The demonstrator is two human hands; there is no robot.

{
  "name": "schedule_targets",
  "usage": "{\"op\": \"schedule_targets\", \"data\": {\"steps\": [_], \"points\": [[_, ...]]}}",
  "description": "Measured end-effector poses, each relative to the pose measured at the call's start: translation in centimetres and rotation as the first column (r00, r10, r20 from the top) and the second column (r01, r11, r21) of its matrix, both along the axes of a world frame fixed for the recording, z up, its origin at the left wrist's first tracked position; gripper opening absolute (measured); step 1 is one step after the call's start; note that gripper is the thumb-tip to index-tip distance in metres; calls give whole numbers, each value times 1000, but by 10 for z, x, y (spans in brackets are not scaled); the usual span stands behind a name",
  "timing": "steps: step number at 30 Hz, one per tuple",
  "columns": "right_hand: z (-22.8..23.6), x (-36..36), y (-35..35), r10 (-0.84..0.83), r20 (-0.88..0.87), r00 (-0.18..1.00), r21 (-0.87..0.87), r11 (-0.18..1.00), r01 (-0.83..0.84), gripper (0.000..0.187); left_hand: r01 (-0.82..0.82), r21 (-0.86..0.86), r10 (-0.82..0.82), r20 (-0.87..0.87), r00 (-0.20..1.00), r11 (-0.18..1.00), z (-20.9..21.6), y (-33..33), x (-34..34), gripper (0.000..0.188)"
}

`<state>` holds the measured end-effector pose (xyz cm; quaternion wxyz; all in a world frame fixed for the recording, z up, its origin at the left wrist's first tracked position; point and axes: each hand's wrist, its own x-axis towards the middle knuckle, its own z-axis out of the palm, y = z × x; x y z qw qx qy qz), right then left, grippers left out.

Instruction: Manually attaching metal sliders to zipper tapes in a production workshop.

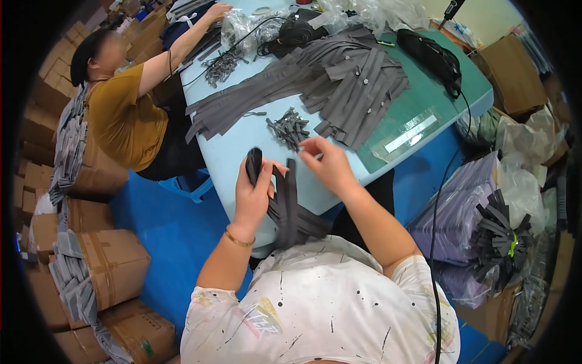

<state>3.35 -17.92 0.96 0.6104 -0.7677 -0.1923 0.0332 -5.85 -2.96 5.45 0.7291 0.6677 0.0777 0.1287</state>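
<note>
My left hand [257, 191] is closed round a folded bundle of dark grey zipper tapes [253, 167]. Their long ends [291, 209] hang down over the table edge toward my lap, one standing up beside my fingers. My right hand [330, 167] is raised just right of that tape, thumb and forefinger curled toward each other; anything small between them is too small to make out. Just beyond both hands lies a heap of small metal zipper sliders [290, 127] on the pale blue table [233, 155]. A broad pile of grey zipper tapes [357, 85] spreads behind it.
At the left, a co-worker in a mustard shirt [127, 115] reaches over the table. More sliders [223, 68], clear plastic bags [239, 30] and a black pouch [430, 57] lie farther back. Cardboard boxes [115, 267] stand at the left, wrapped purple bundles [454, 212] at the right.
</note>
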Motion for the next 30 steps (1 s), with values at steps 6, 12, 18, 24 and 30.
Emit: {"op": "schedule_targets", "data": {"steps": [6, 12, 18, 24, 30], "points": [[-13, 40, -3, 11, 470, 882, -408, 889, 206, 17, 121, -135, -145, -192, 971, 984, -16, 9, 25, 14], [-11, 34, -8, -37, 267, 963, -375, 917, 139, 16, 177, -254, -244, -267, 932, 951, -26, 14, 29, 21], [6, 18, -9, 282, -536, 796, 392, 918, -62, 20, 146, -190, -194, -265, 945, 971, -3, 11, 33, 19], [12, 14, -8, 365, -408, 837, 358, 907, -222, 18, 242, -89, -256, -200, 946, 966, -6, 13, 38, 18], [15, 15, -9, 385, -348, 855, 239, 918, -317, 20, 223, -126, -246, -214, 945, 967, -9, 10, 35, 15]]}}
